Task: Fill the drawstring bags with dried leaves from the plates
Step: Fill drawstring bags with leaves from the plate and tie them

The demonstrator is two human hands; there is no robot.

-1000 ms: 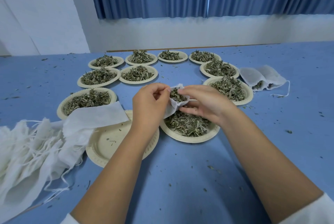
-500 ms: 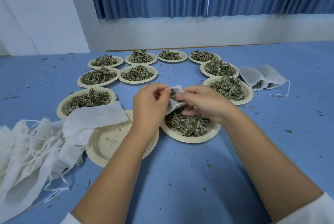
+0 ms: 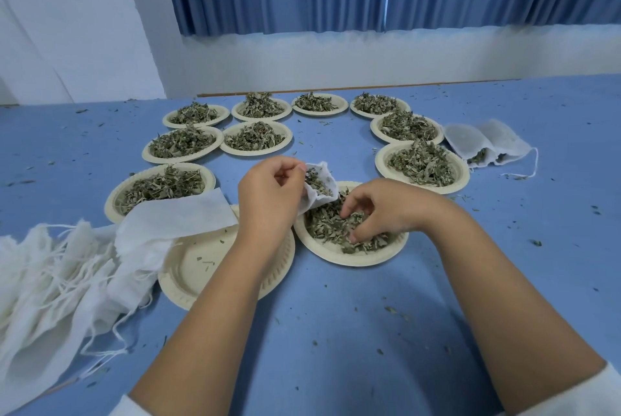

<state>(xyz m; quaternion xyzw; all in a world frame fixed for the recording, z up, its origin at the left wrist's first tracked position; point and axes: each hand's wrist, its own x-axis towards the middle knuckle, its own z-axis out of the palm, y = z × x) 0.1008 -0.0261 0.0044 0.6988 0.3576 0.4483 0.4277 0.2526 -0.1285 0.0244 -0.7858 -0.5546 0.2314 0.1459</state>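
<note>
Count, head view.
- Plates: eleven paper plates are seen on the blue table. Ten are heaped with dried leaves. One nearly bare plate lies at lower left, with only a few scraps on it.
- Of the ten, nine are set in a loose arc farther out. The tenth, the near plate, lies just right of the bare one, under the hands.
- Bags: one drawstring bag is held in hand. Two filled bags are laid side by side at far right, strings trailing, just beside the right end of the arc.
- One flat bag is draped across the rims of the bare plate and the leaf plate behind it.
- A heap of empty bags is piled at the left edge; their number cannot be told.
- Loose leaf crumbs are scattered over the table.

Hands.
- The rim of the drawstring bag is pinched by the left hand. The mouth is held open and tilted toward the right, over the far left rim of the near plate. Leaves are seen inside the mouth.
- The right hand is lowered onto the near plate, just right of the bag and below its mouth. Its fingers are curled down and closed on a pinch of the dried leaves.
</note>
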